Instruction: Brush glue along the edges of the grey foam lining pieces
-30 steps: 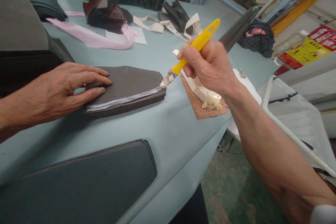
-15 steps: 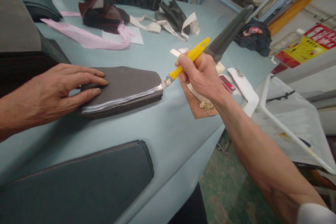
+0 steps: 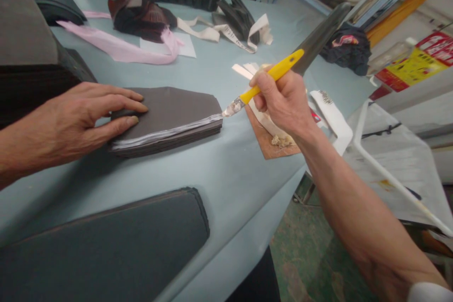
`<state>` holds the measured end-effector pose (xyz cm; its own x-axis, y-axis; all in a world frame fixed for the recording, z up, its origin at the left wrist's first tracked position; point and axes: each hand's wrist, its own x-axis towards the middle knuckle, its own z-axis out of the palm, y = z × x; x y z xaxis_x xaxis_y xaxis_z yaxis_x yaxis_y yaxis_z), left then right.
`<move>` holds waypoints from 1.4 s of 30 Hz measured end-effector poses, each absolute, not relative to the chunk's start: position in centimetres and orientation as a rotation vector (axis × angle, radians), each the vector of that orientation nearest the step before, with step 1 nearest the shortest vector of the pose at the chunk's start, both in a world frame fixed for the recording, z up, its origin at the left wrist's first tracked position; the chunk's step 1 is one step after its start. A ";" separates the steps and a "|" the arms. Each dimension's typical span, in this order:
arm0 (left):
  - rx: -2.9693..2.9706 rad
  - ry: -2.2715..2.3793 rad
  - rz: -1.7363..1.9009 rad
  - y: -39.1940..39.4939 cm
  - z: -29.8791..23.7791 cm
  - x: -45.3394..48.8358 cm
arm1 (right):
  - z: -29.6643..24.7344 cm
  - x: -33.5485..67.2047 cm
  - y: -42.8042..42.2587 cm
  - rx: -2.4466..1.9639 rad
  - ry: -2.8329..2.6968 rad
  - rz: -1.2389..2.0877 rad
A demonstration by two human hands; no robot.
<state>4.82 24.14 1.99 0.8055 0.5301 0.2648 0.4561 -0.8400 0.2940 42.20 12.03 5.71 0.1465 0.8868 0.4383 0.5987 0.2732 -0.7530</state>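
Yellow brush (image 3: 283, 67) at the corner of a grey stack (image 3: 173, 106)

The right hand (image 3: 281, 99) is closed around the brush, thumb and fingers pinched on the lower handle, with the free end slanting up and away to the right. Pale, sticky-looking matter coats the bristles (image 3: 232, 107). Their tip sits at the right end of the stack, where a white band (image 3: 170, 130) runs along the upper layers of the near edge; whether it touches or stops just beside it, I cannot tell.

The left hand (image 3: 95, 108) lies open on the stack's left end, fingers extended and loosely parted, thumb nearer the white band. It presses on the top sheet without gripping anything.

The stack rests on the blue-grey tabletop (image 3: 240, 170). Nearer the viewer lies a larger dark green pile (image 3: 106, 250). Just right of the stack, partly behind the right hand, is a brown board (image 3: 271, 150) with a pale, crumbly clump (image 3: 280, 141) on it. Farther back lie a pink cloth strip (image 3: 120, 49) and a white tape (image 3: 228, 34) with black markings.
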 end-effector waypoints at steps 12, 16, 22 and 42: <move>2.745 0.819 0.468 22.6 3.4 6.1 | 5.3 41.9 12.2 -1.289 -1.498 0.340; 2.708 0.826 0.524 22.9 2.7 5.8 | 7.0 39.2 11.4 -1.235 -1.500 0.352; 2.708 0.821 0.512 22.9 2.6 5.8 | 7.6 32.8 10.8 -1.127 -1.542 0.545; 2.689 0.827 0.543 22.9 2.4 5.9 | 7.1 33.2 12.2 -1.286 -1.646 0.448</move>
